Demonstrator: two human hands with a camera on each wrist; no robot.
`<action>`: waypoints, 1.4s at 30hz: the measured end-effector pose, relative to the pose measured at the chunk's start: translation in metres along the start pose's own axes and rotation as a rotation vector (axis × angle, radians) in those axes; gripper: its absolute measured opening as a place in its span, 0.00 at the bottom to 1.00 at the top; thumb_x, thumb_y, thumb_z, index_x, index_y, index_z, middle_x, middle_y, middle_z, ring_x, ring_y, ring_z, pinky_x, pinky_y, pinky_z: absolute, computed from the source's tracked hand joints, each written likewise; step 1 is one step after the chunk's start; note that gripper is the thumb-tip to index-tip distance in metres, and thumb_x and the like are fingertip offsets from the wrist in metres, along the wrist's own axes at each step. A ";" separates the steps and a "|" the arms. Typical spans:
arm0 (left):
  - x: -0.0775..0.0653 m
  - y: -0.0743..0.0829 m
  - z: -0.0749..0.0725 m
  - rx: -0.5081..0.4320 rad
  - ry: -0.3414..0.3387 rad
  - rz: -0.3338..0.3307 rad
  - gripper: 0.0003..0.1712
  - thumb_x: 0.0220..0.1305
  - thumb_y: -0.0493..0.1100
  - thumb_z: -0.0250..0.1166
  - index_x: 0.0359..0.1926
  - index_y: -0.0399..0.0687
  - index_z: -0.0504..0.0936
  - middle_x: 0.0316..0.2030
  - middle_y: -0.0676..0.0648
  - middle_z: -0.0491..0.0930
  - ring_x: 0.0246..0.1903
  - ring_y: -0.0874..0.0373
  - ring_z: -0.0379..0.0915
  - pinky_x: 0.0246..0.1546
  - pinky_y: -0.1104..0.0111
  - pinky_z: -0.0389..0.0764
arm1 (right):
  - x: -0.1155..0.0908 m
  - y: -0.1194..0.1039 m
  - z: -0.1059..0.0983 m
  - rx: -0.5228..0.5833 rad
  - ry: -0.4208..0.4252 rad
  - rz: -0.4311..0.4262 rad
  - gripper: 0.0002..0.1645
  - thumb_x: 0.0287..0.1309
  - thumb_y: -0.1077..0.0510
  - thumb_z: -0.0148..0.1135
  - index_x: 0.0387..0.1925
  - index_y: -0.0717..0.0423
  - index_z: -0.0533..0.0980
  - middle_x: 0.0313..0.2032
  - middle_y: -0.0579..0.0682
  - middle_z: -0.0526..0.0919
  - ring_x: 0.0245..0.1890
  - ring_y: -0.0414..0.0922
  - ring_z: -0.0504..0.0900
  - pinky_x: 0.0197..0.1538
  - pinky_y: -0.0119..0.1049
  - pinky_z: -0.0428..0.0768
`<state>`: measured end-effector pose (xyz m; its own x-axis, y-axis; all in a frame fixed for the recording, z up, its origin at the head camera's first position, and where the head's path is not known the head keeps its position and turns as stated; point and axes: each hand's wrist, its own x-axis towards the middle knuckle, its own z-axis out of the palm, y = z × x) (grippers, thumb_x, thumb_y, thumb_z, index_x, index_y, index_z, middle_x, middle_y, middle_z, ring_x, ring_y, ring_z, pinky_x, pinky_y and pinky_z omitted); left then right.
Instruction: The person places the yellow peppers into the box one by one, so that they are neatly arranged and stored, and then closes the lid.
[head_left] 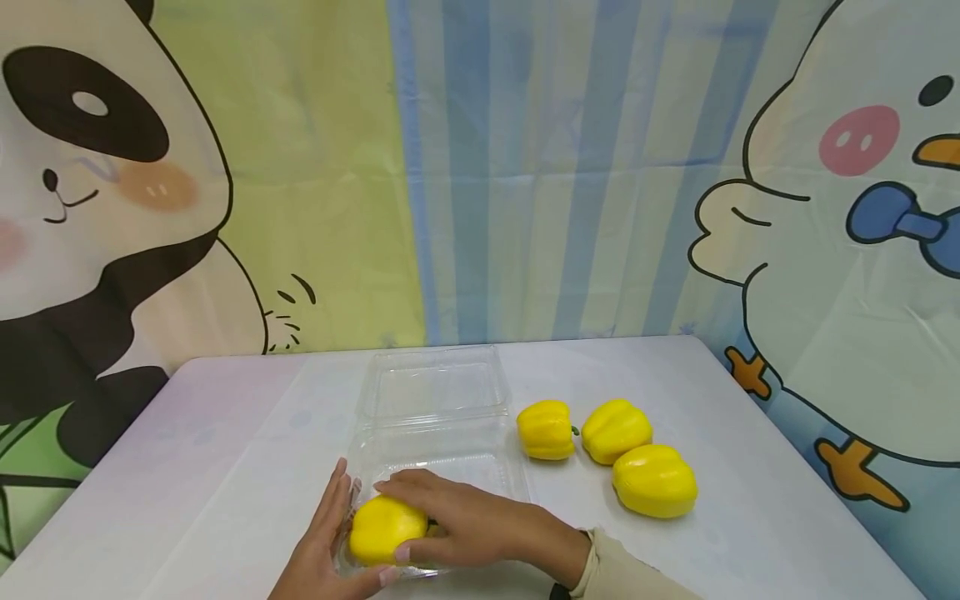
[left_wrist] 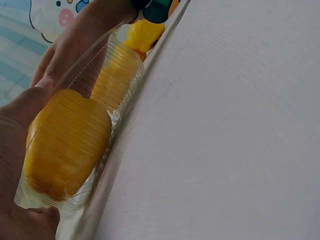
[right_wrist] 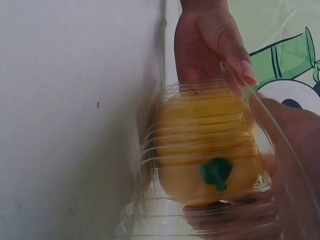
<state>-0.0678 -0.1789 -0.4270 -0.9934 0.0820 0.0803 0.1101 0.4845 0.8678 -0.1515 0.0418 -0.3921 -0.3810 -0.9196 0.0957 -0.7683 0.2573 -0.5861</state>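
A yellow bell pepper (head_left: pixel 387 531) sits in the near left corner of a clear plastic clamshell box (head_left: pixel 480 454). My right hand (head_left: pixel 472 525) holds this pepper from the right, fingers over its far side and thumb at its near side. Straight fingers of my left hand (head_left: pixel 322 542) lie along the box's left wall, the thumb reaching toward the near rim. Through the ribbed wall in the right wrist view, the pepper's green stem (right_wrist: pixel 216 171) shows. Part of the pepper is hidden by the right hand in the head view.
Three more yellow bell peppers, one at the left (head_left: pixel 545 430), one behind (head_left: pixel 617 431) and one nearer (head_left: pixel 655 481), lie right of the box on the white table (head_left: pixel 750 533). The box's lid (head_left: pixel 435 387) lies folded back. A cartoon-printed curtain (head_left: pixel 525 167) hangs behind the table.
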 end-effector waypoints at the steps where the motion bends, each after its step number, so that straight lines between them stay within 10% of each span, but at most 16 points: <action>1: 0.000 0.000 0.000 0.002 0.000 0.000 0.65 0.51 0.51 0.76 0.75 0.35 0.42 0.76 0.51 0.32 0.71 0.46 0.45 0.58 0.79 0.61 | -0.001 0.000 -0.001 -0.005 -0.001 0.009 0.42 0.69 0.42 0.53 0.76 0.45 0.49 0.72 0.47 0.54 0.68 0.39 0.60 0.66 0.34 0.65; 14: 0.002 0.001 0.000 0.007 0.001 -0.029 0.67 0.49 0.54 0.77 0.76 0.36 0.41 0.76 0.51 0.32 0.71 0.47 0.46 0.61 0.58 0.66 | -0.007 -0.001 -0.022 -0.015 0.022 0.087 0.41 0.65 0.37 0.55 0.75 0.40 0.55 0.73 0.43 0.54 0.71 0.44 0.57 0.67 0.44 0.64; 25: 0.001 0.001 0.000 -0.002 0.014 -0.030 0.68 0.46 0.53 0.79 0.75 0.35 0.43 0.76 0.51 0.33 0.71 0.48 0.47 0.56 0.82 0.61 | -0.014 0.003 -0.039 0.007 0.077 0.051 0.36 0.66 0.38 0.56 0.71 0.43 0.64 0.71 0.43 0.60 0.70 0.43 0.59 0.67 0.44 0.64; 36: 0.000 0.002 0.000 -0.006 0.005 -0.072 0.70 0.45 0.54 0.79 0.76 0.37 0.42 0.76 0.53 0.33 0.71 0.50 0.47 0.56 0.82 0.61 | -0.020 0.010 -0.054 0.128 0.155 0.026 0.38 0.58 0.46 0.68 0.69 0.44 0.67 0.68 0.41 0.65 0.69 0.40 0.61 0.67 0.41 0.64; 42: 0.000 0.003 0.000 0.007 0.007 -0.075 0.70 0.45 0.55 0.78 0.76 0.36 0.42 0.76 0.51 0.33 0.71 0.48 0.47 0.61 0.60 0.66 | -0.025 0.013 -0.061 0.144 0.176 0.025 0.39 0.56 0.48 0.70 0.69 0.45 0.67 0.68 0.42 0.67 0.68 0.40 0.62 0.67 0.41 0.64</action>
<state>-0.0678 -0.1773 -0.4242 -0.9990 0.0392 0.0191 0.0360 0.4953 0.8680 -0.1836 0.0863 -0.3536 -0.4926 -0.8443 0.2108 -0.6808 0.2230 -0.6977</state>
